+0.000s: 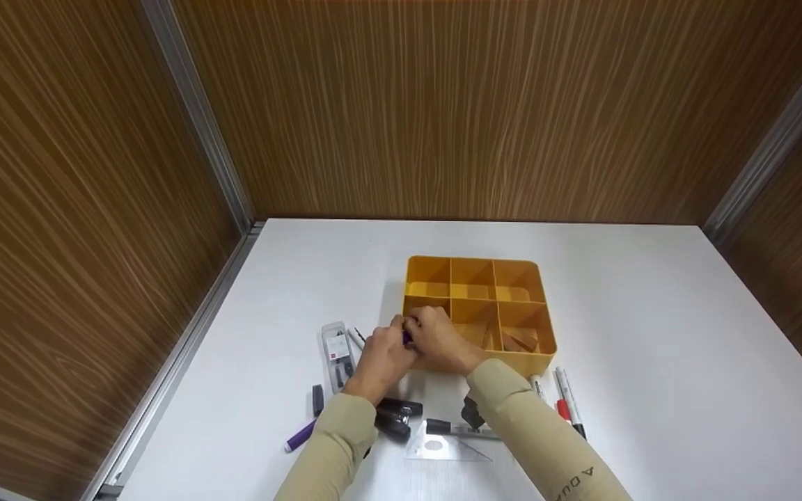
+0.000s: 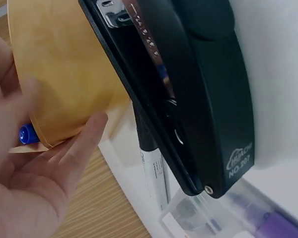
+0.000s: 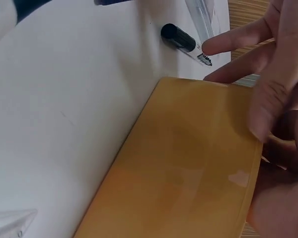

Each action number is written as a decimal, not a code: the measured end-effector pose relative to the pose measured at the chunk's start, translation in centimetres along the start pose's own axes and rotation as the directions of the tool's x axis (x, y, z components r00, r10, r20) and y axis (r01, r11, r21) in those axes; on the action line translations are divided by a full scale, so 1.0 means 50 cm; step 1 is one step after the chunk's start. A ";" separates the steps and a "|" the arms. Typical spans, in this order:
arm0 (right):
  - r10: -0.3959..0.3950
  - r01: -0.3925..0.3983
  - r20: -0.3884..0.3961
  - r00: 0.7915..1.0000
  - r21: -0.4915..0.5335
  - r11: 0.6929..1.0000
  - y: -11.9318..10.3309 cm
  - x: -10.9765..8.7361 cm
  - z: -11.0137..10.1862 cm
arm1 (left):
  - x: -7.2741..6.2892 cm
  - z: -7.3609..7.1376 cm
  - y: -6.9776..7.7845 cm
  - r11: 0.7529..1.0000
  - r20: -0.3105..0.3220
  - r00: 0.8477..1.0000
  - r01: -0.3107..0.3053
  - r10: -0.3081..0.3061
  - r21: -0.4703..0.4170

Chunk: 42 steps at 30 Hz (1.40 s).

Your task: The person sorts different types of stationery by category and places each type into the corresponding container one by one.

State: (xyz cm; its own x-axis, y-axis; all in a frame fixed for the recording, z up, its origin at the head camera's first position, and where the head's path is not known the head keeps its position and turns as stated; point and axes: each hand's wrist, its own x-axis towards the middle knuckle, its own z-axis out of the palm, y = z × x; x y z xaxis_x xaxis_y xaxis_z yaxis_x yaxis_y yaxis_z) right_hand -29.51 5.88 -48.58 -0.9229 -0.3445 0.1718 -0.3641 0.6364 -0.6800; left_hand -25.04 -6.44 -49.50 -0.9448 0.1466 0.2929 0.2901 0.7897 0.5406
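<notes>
In the head view, my left hand (image 1: 386, 355) and right hand (image 1: 441, 339) meet at the near left corner of a yellow divided box (image 1: 523, 363). A marker with a blue end (image 2: 27, 134) shows between the left palm and the box in the left wrist view. Fingertips of both hands close around this marker, and most of it is hidden. Some left fingers (image 3: 238, 39) stretch past the box corner in the right wrist view. The right hand's fingers are curled over the near left compartment. Brown pieces (image 1: 523, 341) lie in the near right compartment.
Beneath the left forearm lies a black stapler (image 1: 394, 424). A clear case (image 1: 337, 355), purple marker (image 1: 300, 437) and dark cap (image 1: 317, 400) are to the left. Nearer are a clear set square (image 1: 443, 451) and a black-capped marker (image 1: 439, 426); white markers (image 1: 562, 384) lie right.
</notes>
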 end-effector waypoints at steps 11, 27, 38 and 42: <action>-0.134 0.139 0.111 0.985 -0.037 0.990 -0.001 -0.011 -0.007 | 0.002 0.007 0.007 0.992 -0.099 0.994 -0.025 0.037 0.125; -0.177 0.180 -0.109 0.978 0.020 0.983 0.034 -0.100 -0.132 | 0.004 -0.002 0.011 0.996 0.015 0.997 0.071 -0.072 0.054; -0.131 0.154 -0.339 0.932 0.042 0.987 0.107 -0.214 -0.209 | 0.009 -0.007 0.017 0.991 0.027 0.995 0.096 -0.099 0.098; -0.116 0.130 -0.385 0.916 0.009 0.992 0.140 -0.240 -0.230 | 0.008 -0.002 0.017 0.987 0.017 0.995 0.095 -0.098 0.126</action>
State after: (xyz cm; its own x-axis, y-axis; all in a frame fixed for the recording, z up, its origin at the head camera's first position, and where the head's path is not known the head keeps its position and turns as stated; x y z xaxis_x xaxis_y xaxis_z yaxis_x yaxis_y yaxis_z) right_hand -22.41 22.41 -47.23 -0.8508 -0.1240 0.5106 -0.4796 0.5803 -0.6582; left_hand -25.14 -5.80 -48.86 -0.9711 0.0787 0.2252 0.1776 0.8688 0.4622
